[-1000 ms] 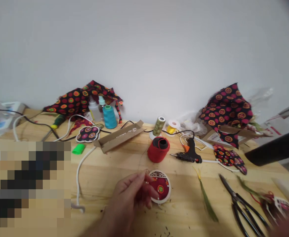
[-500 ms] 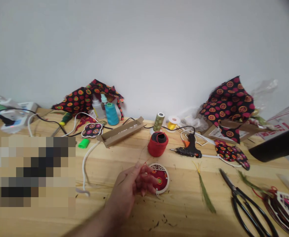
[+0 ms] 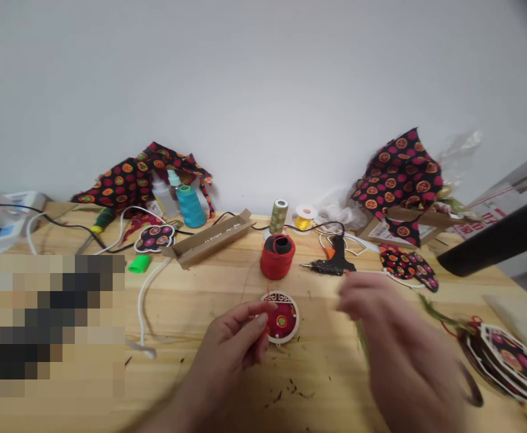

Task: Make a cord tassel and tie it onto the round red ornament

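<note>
Fingertips of my left hand [image 3: 240, 340] are pinched together at the left side of a round pendant [image 3: 285, 331], with red cord between them. The pendant lies on the table, with a pale rim, a cut-out fretwork band on top and dark red patterned fabric inside. Just behind it stands a spool of red cord [image 3: 276, 267]. My right hand [image 3: 393, 343], smeared by motion, is over the table to the right; its fingers cannot be made out. It covers most of the scissors [image 3: 471, 385] and a green tassel [image 3: 361, 337].
A black glue gun [image 3: 330, 261] lies behind my right hand. Stacked fabric pendants [image 3: 511, 355] are at the right. Along the back are a cardboard tray [image 3: 213, 237], a blue thread cone [image 3: 191, 207], a green thread spool [image 3: 279, 218] and patterned cloth [image 3: 401, 171]. A white cord [image 3: 142, 307] runs at the left.
My right hand has come into view from the right, over the scissors and tassel. My left fingers have closed into a pinch beside the pendant. The whole view has shifted slightly.
</note>
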`<state>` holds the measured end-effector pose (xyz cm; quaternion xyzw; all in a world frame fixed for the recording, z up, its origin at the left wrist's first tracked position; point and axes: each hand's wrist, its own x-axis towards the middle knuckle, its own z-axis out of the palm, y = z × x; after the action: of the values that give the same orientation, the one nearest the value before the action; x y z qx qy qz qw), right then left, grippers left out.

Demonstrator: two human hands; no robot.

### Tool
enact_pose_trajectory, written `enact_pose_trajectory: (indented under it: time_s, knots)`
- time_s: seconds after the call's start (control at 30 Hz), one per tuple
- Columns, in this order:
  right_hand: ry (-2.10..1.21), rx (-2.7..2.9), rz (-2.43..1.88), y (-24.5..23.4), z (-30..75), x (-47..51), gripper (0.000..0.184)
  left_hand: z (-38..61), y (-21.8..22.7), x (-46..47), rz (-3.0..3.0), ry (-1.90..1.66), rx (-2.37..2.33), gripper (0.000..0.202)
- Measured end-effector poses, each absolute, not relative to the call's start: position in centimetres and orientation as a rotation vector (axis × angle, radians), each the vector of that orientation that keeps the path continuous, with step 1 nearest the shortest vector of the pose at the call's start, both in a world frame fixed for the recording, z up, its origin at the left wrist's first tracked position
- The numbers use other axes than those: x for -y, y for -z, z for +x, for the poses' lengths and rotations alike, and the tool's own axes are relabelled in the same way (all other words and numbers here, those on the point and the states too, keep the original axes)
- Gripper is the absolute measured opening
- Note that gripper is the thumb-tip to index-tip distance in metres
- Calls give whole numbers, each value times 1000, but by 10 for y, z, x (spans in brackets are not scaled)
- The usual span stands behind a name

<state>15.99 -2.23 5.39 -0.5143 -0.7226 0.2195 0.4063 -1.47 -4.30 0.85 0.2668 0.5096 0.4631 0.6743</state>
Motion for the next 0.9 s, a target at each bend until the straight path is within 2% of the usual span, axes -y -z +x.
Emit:
enact_pose_trajectory:
  time_s: [0.17, 0.3, 0.4, 0.57, 0.9]
  knots:
    - [-1503, 1293, -1309, -20, 137, 9, 26, -12, -11, 43, 675, -1070, -1142, 27]
    - [-1918, 884, -1185, -6, 125, -2, 43, -12, -11, 43, 754, -1057, -1182, 27]
    - [-2025, 703, -1130, -3, 122, -8, 47, -12, -10, 42, 790, -1035, -1208, 29]
    - [-2069, 596, -1113, 1, 120, -16, 39, -12, -8, 40, 852, -1000, -1239, 31]
    - [-1979, 683, -1126, -3, 119, -15, 36, -12, -6, 38, 955, -961, -1249, 34]
